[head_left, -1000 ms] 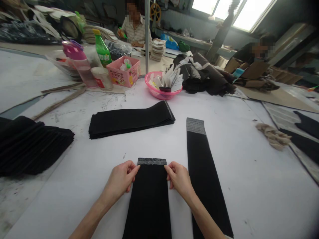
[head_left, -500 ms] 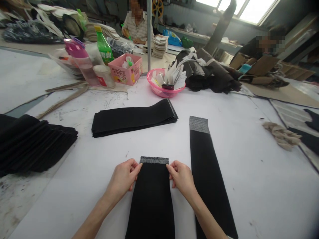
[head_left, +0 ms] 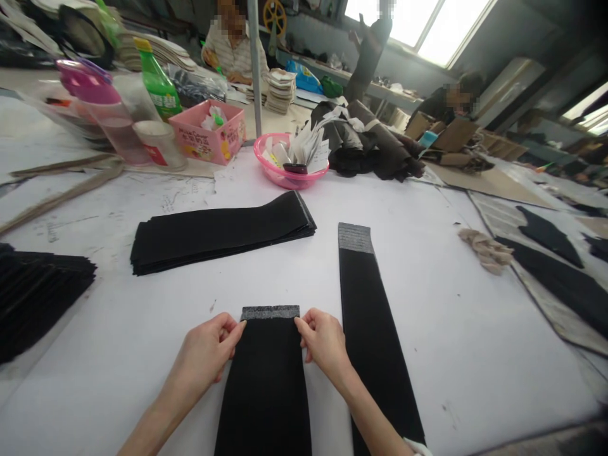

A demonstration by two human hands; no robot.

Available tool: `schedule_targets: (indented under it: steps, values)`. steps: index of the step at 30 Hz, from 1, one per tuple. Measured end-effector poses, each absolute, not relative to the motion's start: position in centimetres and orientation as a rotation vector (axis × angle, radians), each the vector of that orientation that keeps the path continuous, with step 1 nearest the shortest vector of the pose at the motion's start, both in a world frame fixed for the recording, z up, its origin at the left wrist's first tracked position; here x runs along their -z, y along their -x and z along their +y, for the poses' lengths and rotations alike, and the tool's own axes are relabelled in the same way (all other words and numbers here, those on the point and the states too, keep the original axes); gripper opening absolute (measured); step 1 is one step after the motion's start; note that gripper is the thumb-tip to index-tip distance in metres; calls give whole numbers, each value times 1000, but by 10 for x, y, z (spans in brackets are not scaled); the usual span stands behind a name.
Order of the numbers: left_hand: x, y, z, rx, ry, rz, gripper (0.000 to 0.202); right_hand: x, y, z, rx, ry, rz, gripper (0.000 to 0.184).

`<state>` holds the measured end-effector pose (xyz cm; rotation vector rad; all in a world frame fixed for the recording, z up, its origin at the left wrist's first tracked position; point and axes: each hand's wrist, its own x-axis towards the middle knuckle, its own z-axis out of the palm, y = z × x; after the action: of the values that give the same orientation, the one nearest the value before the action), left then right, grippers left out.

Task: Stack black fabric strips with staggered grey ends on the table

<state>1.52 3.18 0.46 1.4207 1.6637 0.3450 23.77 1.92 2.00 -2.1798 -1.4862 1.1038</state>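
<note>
Black strip (head_left: 266, 380) pinched by L hand (head_left: 205, 350), R hand (head_left: 325, 342); stack (head_left: 218, 231) beyond.

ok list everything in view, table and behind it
near strip: one, black, grey end, front centre
second strip: one, same colours, right of it
flat stack: one, black, centre left
fanned pile: one, black, far left
basin: one, pink, back centre
box: one, pink, left of basin
bottle: one, green, back left
fabric heap: one, dark, behind basin
rag: one, beige, right
table: one, white
people: two, seated behind
left hand: pinches near strip's left corner
right hand: pinches its right corner
</note>
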Motion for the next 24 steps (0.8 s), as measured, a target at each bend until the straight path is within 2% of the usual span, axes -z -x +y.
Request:
schedule_targets:
  steps: [24]
  values:
    - [-4, -18, 31, -401, -1385, 1694, 36, -13, -237, 22, -1130, 2191, -1487, 28]
